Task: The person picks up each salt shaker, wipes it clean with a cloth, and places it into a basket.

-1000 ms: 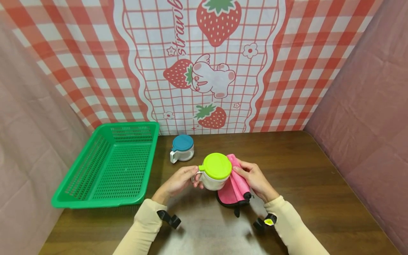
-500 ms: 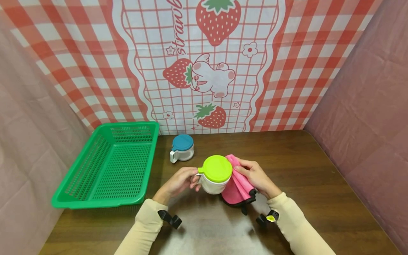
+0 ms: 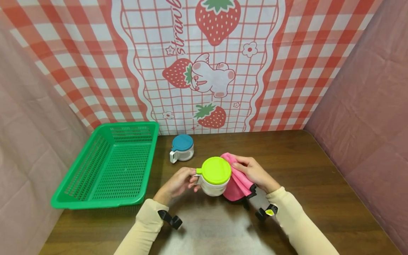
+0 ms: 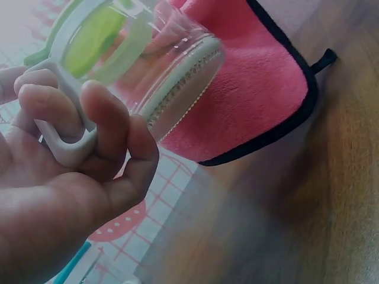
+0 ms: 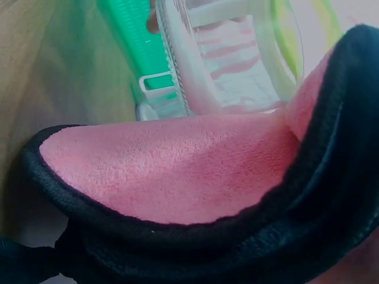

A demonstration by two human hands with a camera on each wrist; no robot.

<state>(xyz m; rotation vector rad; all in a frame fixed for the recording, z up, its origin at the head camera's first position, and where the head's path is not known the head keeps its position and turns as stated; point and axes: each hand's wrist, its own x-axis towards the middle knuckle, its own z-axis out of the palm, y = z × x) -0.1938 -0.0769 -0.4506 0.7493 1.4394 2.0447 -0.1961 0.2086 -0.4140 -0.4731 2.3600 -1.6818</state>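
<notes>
By its pale handle (image 4: 70, 155), my left hand (image 3: 179, 182) holds a clear seasoning jar (image 3: 214, 189) with a lime-green lid (image 3: 216, 170). The jar is raised over the table and tilted. Several fingers curl through and under the handle in the left wrist view. My right hand (image 3: 256, 173) grips a pink cloth (image 3: 239, 186) with black edging and presses it against the jar's right side, near the lid. The cloth's lower part hangs in folds beside the jar. In the right wrist view the cloth (image 5: 166, 171) covers the fingers.
A second jar with a blue lid (image 3: 182, 142) and white handle stands behind the left hand. The green plastic basket (image 3: 148, 170) sits at the left of the wooden table (image 3: 306, 187). A checked strawberry-print cloth (image 3: 280, 71) hangs along the back.
My right hand, after a small shift to the right, has slid left and up along the jar's side with the cloth. The jar has moved slightly nearer to me in my left hand.
</notes>
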